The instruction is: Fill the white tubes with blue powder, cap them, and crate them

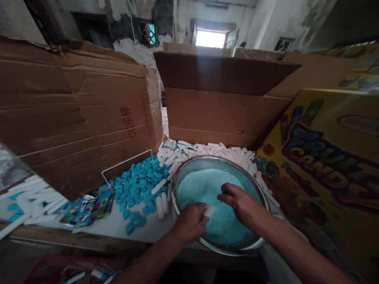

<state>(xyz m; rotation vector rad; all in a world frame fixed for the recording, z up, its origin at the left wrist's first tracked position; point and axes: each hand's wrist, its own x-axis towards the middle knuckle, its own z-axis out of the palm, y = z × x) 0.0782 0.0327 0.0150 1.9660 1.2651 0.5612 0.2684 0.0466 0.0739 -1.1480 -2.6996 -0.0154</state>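
A wide metal bowl [265,197] holds pale blue powder [198,181]. Over its near left side, my left hand [191,221] is closed around a short white plastic tube [209,211], whose end points toward the other hand. My right hand [238,201] is above the powder with its fingers pinched near that tube end; whatever is between them is too small and blurred to name. Many loose blue caps [142,179] lie left of the bowl, and white tubes [207,150] are heaped behind it.
Cardboard boxes [216,114] wall in the back, with another cardboard panel [89,106] at left. A yellow printed candy box [331,157] stands at right. Colourful wrappers [89,209] and more white tubes [35,197] lie at left. Below the table edge sits a red crate [59,268].
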